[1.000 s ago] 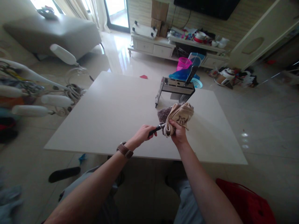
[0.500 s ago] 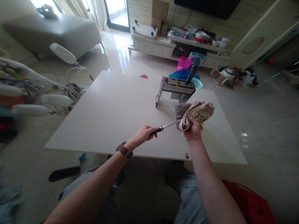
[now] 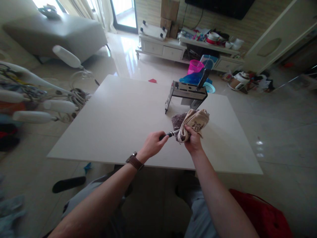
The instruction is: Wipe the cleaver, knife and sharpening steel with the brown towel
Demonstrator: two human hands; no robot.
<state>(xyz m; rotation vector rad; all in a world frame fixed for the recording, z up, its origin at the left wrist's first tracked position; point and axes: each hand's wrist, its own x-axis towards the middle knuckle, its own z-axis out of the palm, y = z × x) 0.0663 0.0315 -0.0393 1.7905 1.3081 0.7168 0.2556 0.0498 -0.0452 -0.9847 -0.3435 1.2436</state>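
Observation:
My left hand (image 3: pixel 153 144) is closed round the black handle of a thin metal rod (image 3: pixel 170 134), like a sharpening steel. My right hand (image 3: pixel 192 140) is closed on a beige and brown cloth (image 3: pixel 194 122) that is wrapped round the rod close to the handle, so nearly all of the shaft is hidden. Both hands are held over the near middle of a white table (image 3: pixel 119 115). Just behind the cloth stands a metal knife rack (image 3: pixel 186 94) with one black-handled knife (image 3: pixel 202 79) sticking up.
White drying-rack arms (image 3: pixel 44 105) with cables reach in at the left. A red stool (image 3: pixel 262 215) is at my right knee. Beyond the table lie a pink basket (image 3: pixel 195 66), a blue basket and a cluttered TV cabinet (image 3: pixel 173 49). A grey sofa (image 3: pixel 56 33) stands far left.
My right hand slid the cloth out along the rod to the right, baring the shaft, then drew it back to the handle. My left hand has held the handle almost still.

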